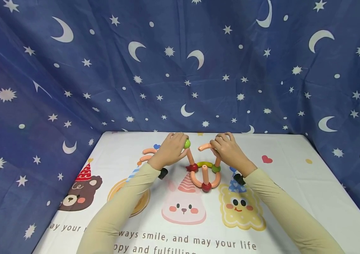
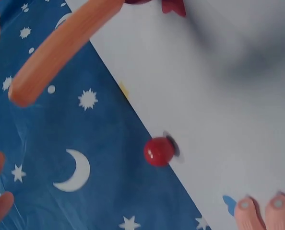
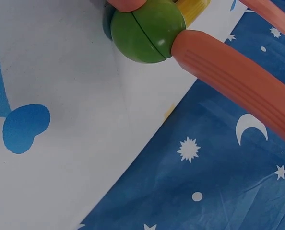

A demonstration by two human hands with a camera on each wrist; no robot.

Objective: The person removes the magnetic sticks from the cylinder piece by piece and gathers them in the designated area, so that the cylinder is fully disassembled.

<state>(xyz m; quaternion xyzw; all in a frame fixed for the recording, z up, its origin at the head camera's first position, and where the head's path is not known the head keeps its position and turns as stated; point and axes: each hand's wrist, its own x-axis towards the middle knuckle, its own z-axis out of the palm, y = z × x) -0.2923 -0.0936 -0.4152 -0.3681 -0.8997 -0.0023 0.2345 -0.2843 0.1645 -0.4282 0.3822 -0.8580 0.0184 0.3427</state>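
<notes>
A toy frame stands on the table: a ring of curved orange rods point(image 1: 215, 181) and a yellow curved rod point(image 1: 203, 164), joined by red balls point(image 1: 206, 187) and a green ball point(image 1: 216, 169). Straight orange rods point(image 1: 205, 174) rise from these balls. My left hand point(image 1: 170, 150) pinches a lime-green ball point(image 1: 187, 143) right at the top of the rear-left upright rod point(image 1: 190, 157). At the rear-right upright rod point(image 3: 233, 76), my right hand point(image 1: 229, 150) holds a curved orange rod point(image 1: 204, 146), its free end pointing left. The right fingers hide that upright's top.
Loose curved orange rods point(image 1: 149, 151) lie left of my left hand. A loose red ball point(image 2: 159, 151) sits near the table's far edge, hidden by the left hand in the head view. Behind the printed white tablecloth point(image 1: 281, 183) hangs a blue star-patterned curtain point(image 1: 180, 88).
</notes>
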